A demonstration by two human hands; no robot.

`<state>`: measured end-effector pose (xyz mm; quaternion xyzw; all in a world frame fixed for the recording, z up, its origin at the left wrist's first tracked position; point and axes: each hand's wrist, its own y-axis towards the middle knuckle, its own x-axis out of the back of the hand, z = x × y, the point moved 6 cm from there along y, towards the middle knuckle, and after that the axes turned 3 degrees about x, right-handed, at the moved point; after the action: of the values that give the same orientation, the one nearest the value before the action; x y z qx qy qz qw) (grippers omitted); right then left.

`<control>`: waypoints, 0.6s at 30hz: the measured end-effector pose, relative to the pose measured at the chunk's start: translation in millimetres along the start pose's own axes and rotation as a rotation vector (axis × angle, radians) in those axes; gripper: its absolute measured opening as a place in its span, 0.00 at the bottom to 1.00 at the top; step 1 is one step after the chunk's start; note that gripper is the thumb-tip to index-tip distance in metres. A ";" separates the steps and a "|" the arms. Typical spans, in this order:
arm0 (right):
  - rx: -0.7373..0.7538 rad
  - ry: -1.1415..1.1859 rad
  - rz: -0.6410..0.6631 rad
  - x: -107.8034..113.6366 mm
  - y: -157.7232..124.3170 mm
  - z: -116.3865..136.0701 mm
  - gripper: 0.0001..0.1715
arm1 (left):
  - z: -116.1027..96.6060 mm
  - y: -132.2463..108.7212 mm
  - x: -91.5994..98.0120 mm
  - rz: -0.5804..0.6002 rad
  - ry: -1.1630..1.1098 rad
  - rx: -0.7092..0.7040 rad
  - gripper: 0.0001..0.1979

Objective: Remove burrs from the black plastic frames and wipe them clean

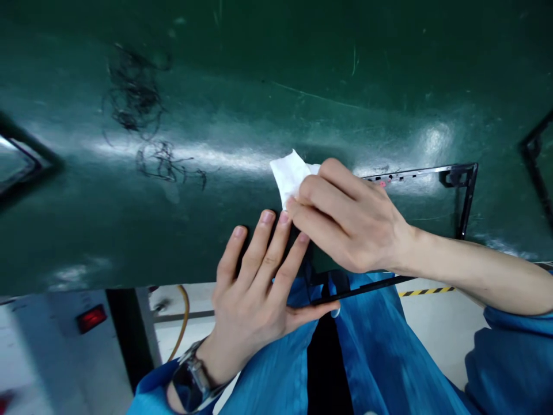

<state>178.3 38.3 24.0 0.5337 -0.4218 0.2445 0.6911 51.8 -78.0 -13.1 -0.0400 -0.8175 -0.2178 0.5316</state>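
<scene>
A white cloth or paper wipe (288, 174) is bunched under the fingers of my right hand (352, 216), which is closed on it. Beneath my hands lies a thin black rectangular frame (467, 202), its near side reaching past the table edge. My left hand (259, 282) has its fingers spread at the frame's left end, with the thumb along the near corner. The fingertips of both hands nearly meet by the wipe. My right hand and the wipe hide the frame's upper left part.
Tangled black strands (136, 92) lie on the green table (237, 109) at the left. Parts of other black frames show at the far left (26, 155) and far right (536, 150). Below the near edge stands a grey cabinet with a red switch (91, 319).
</scene>
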 end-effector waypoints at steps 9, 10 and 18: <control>-0.039 -0.120 0.106 -5.9 5.3 -8.2 0.26 | 0.0 0.4 -1.1 0.015 -0.007 -0.023 0.52; -0.037 -0.098 0.085 -3.8 5.8 -7.6 0.25 | 0.4 -0.4 -1.2 0.016 -0.005 -0.018 0.52; -0.024 -0.108 -0.075 7.5 5.8 -5.2 0.22 | 1.5 -2.0 -1.9 0.018 -0.003 0.005 0.51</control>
<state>179.3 44.2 33.1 0.5531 -0.4411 0.1839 0.6824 50.8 -78.9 -15.9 -0.0461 -0.8186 -0.2108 0.5323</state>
